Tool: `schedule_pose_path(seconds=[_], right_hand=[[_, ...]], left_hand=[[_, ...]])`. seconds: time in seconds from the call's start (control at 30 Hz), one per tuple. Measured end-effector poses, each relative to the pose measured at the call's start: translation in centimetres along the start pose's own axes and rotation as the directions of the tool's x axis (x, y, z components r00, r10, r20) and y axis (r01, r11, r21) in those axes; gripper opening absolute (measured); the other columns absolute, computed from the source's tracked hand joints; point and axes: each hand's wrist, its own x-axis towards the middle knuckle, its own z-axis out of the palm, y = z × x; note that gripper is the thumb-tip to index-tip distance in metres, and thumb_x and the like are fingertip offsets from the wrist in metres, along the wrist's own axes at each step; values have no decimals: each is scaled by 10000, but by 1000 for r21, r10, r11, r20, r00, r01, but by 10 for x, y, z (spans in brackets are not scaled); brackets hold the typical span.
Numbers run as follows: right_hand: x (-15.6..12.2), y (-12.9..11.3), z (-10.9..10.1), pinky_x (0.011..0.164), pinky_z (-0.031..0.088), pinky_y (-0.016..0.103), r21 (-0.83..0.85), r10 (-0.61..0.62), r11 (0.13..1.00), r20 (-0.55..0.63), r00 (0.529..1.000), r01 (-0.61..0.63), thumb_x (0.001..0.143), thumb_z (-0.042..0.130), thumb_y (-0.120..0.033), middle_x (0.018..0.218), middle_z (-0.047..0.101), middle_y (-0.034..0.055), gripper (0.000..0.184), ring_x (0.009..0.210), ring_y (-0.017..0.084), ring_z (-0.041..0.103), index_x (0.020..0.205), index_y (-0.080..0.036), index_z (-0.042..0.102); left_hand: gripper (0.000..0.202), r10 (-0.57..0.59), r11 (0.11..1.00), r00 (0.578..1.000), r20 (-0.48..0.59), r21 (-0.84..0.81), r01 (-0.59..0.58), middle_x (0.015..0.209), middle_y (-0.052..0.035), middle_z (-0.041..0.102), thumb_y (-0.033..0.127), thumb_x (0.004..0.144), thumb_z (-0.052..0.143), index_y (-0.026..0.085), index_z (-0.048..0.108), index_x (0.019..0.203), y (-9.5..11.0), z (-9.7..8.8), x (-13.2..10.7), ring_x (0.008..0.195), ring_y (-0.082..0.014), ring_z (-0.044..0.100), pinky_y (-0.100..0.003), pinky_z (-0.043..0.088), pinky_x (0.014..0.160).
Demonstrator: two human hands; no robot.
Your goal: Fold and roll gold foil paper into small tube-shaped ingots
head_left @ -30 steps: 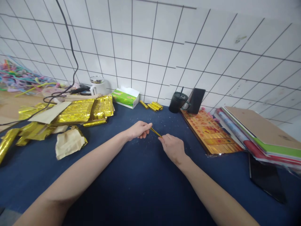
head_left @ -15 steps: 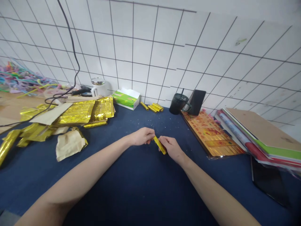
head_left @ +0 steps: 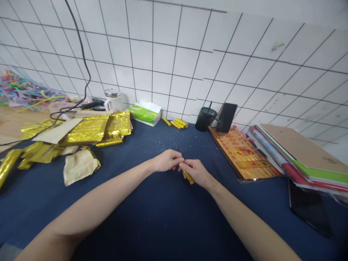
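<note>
On the navy tabletop (head_left: 152,221), the left hand (head_left: 166,160) and right hand (head_left: 197,172) have now drawn together, fingers curled and touching. The right hand is pinching a small gold foil roll (head_left: 189,178), its end poking out below; whether the left also grips it is hidden.

Navy cloth (head_left: 163,224) open around left hand (head_left: 166,160), right hand (head_left: 197,173); gold foil pile (head_left: 87,130) blocks left, folders (head_left: 307,159) right.
</note>
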Motion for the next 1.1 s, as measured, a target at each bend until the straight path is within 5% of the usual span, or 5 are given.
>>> schedule_pose_path(seconds=[0.4,0.57,0.7,0.9,1.1], right_hand=[[-1,3,2,423,302,191,-244,-72,968,-57,996,56,856,350,-363,426,430,-54,348,382,71,385,606,-173,501],[-3,8,-1,510,300,231,-831,-369,547,-126,921,105,871,355,-285,587,569,13,328,537,120,510,627,-166,540],[-3,12,-4,552,311,247,-956,-490,285,-86,867,66,891,326,-273,649,595,48,337,598,138,531,684,-163,568],[-3,1,-5,529,322,230,-760,-314,648,-205,927,52,840,407,-411,655,573,-1,277,577,119,508,755,-188,548],[-3,-6,-5,505,336,218,-416,-109,904,-8,994,96,834,400,-391,557,530,-20,315,511,96,471,639,-174,519]], left_hand=[[369,-9,999,972,-236,-37,0,442,45,431,445,778,448,150,445,556,-15,-32,5,400,-54,332,-180,264,427],[429,-128,988,973,-192,-106,109,427,39,426,524,755,443,143,464,560,-18,-32,4,374,-57,357,-182,284,399],[474,-254,961,963,-93,-133,241,435,26,440,567,766,372,144,474,578,-18,-35,1,349,-63,354,-188,259,364],[270,-156,988,980,-119,-39,152,489,43,462,378,754,481,156,454,604,-12,-29,1,427,-67,387,-186,304,438],[188,7,973,999,-35,230,1,544,34,497,201,749,428,150,490,579,12,-3,-4,526,-86,434,-187,313,496]])
